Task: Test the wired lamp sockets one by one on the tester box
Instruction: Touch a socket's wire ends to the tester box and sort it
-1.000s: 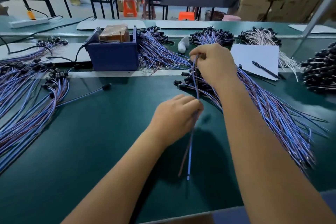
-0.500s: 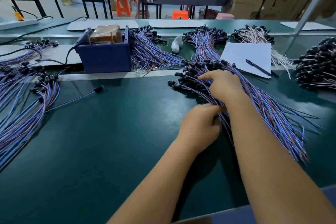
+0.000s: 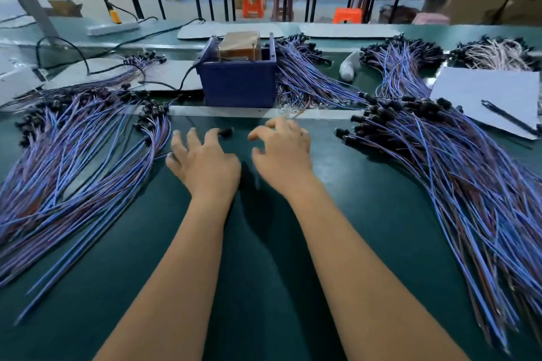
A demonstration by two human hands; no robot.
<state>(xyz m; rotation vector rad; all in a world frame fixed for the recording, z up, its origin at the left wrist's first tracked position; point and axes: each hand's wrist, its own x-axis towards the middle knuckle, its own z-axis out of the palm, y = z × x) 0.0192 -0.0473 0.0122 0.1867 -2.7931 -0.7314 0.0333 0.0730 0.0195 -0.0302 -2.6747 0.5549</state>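
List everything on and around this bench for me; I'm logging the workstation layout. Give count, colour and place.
tester box: one, dark blue, centre back of the table
socket bundle: one pile, blue-purple wires with black sockets, left
untested socket bundle: one pile, same colours, right
loose socket: one, black, by the left fingertips
paper sheet: one, white, far right
pen: one, black, on the sheet
table: one, dark green
left hand: spread, holds nothing
right hand: relaxed, holds nothing
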